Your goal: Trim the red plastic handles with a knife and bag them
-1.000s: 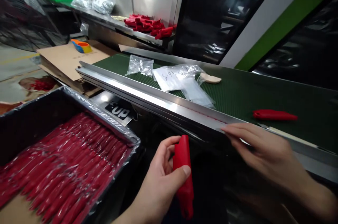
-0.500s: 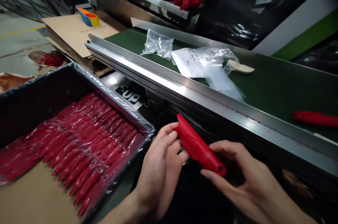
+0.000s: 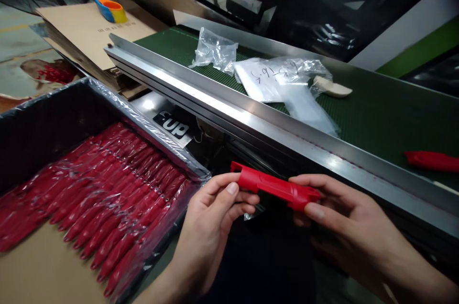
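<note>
The red plastic part (image 3: 274, 188), upright in the left hand (image 3: 211, 218) alone at first and then slanting down to the right, now lies closer to level, and the right hand (image 3: 344, 211) has come from the conveyor's metal rail (image 3: 229, 108) to grip its right end.

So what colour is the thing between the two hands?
The long piece is bright red, clearest in the head view.

The left hand (image 3: 215, 213) is raised, palm turned inward, thumb and fingers pinched together. The right hand (image 3: 347, 218) faces it, thumb opposing curled fingers, its forearm (image 3: 416, 266) slanting in from the lower right.
</note>
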Demonstrator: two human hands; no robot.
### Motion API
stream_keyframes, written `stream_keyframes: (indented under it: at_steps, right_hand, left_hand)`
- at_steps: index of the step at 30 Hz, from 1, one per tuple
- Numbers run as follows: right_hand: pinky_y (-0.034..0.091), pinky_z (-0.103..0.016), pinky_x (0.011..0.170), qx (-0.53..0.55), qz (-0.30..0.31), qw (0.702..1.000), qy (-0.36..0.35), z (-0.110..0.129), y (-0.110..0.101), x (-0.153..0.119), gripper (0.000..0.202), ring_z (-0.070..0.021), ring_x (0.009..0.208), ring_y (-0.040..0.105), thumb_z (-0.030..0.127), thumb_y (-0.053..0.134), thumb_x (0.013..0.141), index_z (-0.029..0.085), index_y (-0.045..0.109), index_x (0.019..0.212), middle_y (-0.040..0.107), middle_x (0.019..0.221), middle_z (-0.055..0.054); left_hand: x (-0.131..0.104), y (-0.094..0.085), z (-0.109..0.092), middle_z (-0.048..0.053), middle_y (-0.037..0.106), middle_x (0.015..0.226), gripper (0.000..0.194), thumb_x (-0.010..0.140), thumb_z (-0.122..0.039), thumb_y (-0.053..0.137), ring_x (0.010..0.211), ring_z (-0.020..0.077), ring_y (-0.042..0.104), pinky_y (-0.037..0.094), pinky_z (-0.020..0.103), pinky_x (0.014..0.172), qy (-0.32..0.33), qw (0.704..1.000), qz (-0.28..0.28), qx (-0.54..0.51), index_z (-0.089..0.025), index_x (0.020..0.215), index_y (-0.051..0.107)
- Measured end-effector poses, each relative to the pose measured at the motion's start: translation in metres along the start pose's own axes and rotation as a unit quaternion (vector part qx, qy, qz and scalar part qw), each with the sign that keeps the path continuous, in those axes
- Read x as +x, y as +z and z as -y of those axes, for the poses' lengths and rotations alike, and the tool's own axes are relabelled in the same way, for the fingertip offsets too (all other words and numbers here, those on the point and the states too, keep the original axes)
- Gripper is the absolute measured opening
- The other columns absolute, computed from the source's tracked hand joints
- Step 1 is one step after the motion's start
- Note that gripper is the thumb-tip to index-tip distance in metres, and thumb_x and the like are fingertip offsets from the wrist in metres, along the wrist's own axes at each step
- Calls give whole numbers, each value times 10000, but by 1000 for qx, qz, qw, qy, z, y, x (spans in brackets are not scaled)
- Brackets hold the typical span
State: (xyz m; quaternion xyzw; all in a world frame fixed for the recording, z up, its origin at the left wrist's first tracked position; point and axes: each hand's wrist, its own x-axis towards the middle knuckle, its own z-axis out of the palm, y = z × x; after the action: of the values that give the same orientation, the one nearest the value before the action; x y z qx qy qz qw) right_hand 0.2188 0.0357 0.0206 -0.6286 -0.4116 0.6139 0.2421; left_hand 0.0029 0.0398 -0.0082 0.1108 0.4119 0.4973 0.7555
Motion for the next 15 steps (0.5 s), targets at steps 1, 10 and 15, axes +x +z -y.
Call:
stream_keyframes:
  at_steps: [1,10,15]
  right_hand:
    - [535,-168,583,3,5,1000,-12,-1,-1,2,412,-134,721,680,412,722,820,266,582,1179,704,800,2]
    - [558,-170,802,-211,-64,945,-240,3,6,4,395,-125,953,678,262,717,829,333,582,1194,692,1110,22]
    - [562,-302,834,-422,58,752,-502,23,13,2,515,-200,999,655,100,562,880,220,450,1368,656,1192,-102]
  left_hand:
    - [1,0,0,71,720,859,150,887,-207,621,811,155,689,560,222,722,-1,1000,-3,2,-136,1008,674]
    - [12,-6,6,66,706,844,219,827,-250,692,781,169,686,562,249,682,-17,1000,-19,-13,-143,1007,626]
    - [15,4,6,85,685,1043,437,770,-383,750,902,210,678,554,335,798,-67,996,-6,-57,-195,1101,536]
